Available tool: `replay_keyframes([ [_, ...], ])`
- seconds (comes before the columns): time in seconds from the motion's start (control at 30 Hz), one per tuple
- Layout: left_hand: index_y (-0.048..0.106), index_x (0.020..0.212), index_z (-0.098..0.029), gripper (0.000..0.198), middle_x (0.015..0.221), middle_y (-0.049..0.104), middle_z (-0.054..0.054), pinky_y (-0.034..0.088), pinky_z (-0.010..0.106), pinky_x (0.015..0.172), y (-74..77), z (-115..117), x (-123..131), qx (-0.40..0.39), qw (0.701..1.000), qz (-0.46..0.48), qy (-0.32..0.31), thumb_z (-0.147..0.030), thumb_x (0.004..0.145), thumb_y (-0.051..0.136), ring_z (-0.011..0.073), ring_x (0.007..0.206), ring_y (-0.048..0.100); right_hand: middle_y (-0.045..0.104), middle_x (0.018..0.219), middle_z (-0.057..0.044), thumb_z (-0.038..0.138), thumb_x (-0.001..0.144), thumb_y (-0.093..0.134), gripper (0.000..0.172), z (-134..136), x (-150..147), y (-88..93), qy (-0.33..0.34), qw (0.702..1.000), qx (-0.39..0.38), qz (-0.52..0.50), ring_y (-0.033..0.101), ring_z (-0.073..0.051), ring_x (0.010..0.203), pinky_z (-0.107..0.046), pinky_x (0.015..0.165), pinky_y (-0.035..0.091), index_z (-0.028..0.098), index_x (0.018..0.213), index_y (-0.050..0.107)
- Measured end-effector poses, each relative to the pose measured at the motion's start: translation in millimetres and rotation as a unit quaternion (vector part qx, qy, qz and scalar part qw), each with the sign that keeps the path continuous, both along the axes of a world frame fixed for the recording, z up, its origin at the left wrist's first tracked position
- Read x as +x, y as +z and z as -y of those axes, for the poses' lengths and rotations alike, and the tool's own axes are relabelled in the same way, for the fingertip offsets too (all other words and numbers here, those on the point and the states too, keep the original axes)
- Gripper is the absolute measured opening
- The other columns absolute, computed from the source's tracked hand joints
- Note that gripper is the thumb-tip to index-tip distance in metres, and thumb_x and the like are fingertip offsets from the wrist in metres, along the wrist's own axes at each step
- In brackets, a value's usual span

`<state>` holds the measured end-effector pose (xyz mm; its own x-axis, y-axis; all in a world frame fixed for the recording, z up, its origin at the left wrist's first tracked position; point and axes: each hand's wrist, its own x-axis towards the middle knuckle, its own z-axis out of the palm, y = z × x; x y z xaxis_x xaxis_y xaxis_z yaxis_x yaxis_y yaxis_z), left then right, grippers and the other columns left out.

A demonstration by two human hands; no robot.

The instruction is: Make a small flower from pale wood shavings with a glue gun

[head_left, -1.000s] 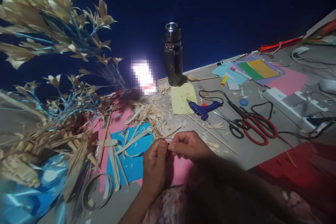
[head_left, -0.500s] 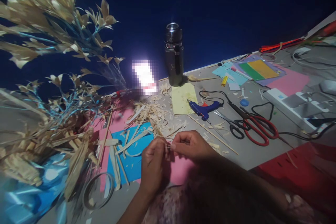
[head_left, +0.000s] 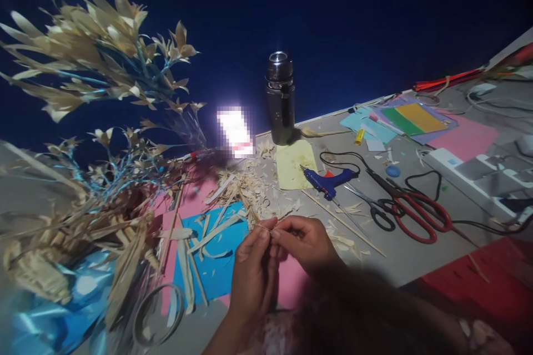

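Note:
My left hand (head_left: 251, 266) and my right hand (head_left: 307, 241) meet at the lower middle, fingertips nearly touching. Both are closed in a pinch on a thin pale strand (head_left: 263, 227); its ends and exact kind are too small to make out. Under them lie a pink sheet (head_left: 291, 280) and, to the left, a blue sheet (head_left: 220, 274) scattered with dried husk strips (head_left: 187, 266). A heap of pale shavings (head_left: 245, 188) spreads just beyond my fingers. Right of the heap, a blue glue gun (head_left: 328, 182) rests partly over a yellow sheet (head_left: 293, 163).
Red-handled scissors (head_left: 420, 216) and small dark scissors (head_left: 383, 216) lie at right, near a white power strip (head_left: 458, 169). A dark flask (head_left: 282, 105) stands behind. Dried-husk flowers (head_left: 104, 55) rise at left, above a tape roll (head_left: 158, 316). A thin stick (head_left: 345, 224) lies right of my hands.
The whole view has shifted slightly, so things appear lower and farther right. My hands stay together, with the left fingers now turned more upward around the strand.

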<state>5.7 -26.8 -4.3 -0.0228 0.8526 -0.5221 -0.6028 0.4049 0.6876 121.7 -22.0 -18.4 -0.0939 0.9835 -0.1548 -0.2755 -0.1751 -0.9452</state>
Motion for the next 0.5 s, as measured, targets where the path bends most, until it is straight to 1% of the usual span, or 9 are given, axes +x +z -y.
replay_keyframes([
  [0.07,0.081,0.086,-0.015,0.041,0.079,0.072,0.005,0.051,0.022,0.061,-0.3,-0.8,1.3,-0.005,1.000,0.010,0.014,-0.034,0.053,0.097,0.0133,0.070,0.064,0.070,0.061,-0.002,0.032,0.084,0.071,0.020,-0.4,-0.3,0.8,0.002,1.000,-0.002,-0.007,0.065,-0.014,0.056,-0.026,0.057,0.053,0.016,0.072,0.070],
  [0.17,0.081,0.081,-0.013,0.041,0.068,0.068,0.002,0.049,0.019,0.057,-1.4,-2.3,2.6,-0.007,0.999,0.025,0.024,-0.034,0.050,0.098,0.0096,0.061,0.059,0.072,0.062,-0.002,0.031,0.084,0.072,0.019,-0.3,-0.5,2.0,0.005,1.000,-0.013,-0.016,0.068,-0.015,0.058,-0.026,0.060,0.055,0.016,0.072,0.069],
  [0.33,0.078,0.076,-0.011,0.033,0.058,0.063,-0.001,0.051,0.020,0.061,-2.3,-5.1,1.2,0.015,0.999,0.043,-0.003,-0.032,0.057,0.096,0.0068,0.055,0.055,0.075,0.067,-0.004,0.032,0.085,0.071,0.022,0.3,0.1,4.0,0.028,0.998,-0.044,-0.030,0.072,-0.017,0.064,-0.029,0.067,0.058,0.016,0.070,0.068],
  [0.4,0.077,0.073,-0.011,0.031,0.059,0.063,-0.001,0.049,0.018,0.058,-4.0,-6.2,-0.8,0.013,0.998,0.057,-0.009,-0.028,0.057,0.096,0.0056,0.054,0.054,0.075,0.066,-0.004,0.031,0.085,0.071,0.021,0.1,0.6,5.1,0.035,0.997,-0.051,-0.036,0.071,-0.017,0.063,-0.029,0.066,0.057,0.016,0.070,0.067],
  [0.5,0.077,0.073,-0.011,0.032,0.060,0.063,-0.001,0.043,0.014,0.051,-8.1,-7.7,-4.5,-0.012,0.996,0.085,-0.008,-0.023,0.053,0.098,0.0033,0.050,0.050,0.073,0.063,-0.002,0.030,0.084,0.070,0.020,-0.3,1.5,7.1,0.039,0.997,-0.060,-0.040,0.069,-0.015,0.059,-0.026,0.061,0.054,0.017,0.070,0.066],
])
